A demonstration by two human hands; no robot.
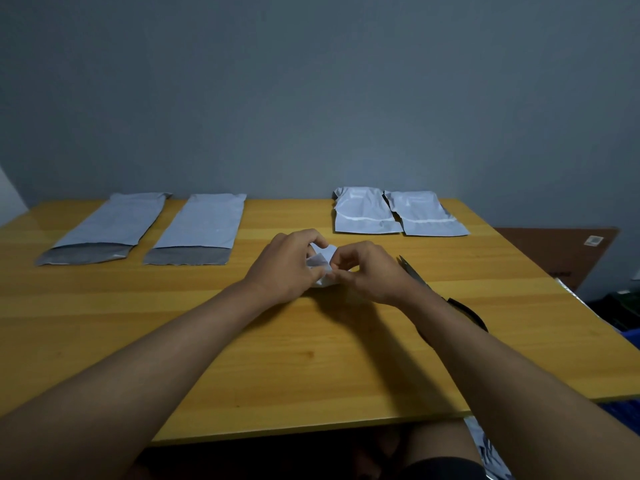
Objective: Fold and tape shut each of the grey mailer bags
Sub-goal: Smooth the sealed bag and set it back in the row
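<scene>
Two long grey mailer bags lie flat at the back left of the wooden table, one further left and one beside it, each with its dark flap open toward me. Two shorter folded mailer bags lie at the back right, side by side. In the middle of the table my left hand and my right hand both pinch a small crumpled white piece, which looks like paper or tape; most of it is hidden by my fingers.
Scissors with black handles lie on the table just right of my right forearm, partly hidden by it. A brown board stands beyond the table's right edge. A grey wall runs behind the table.
</scene>
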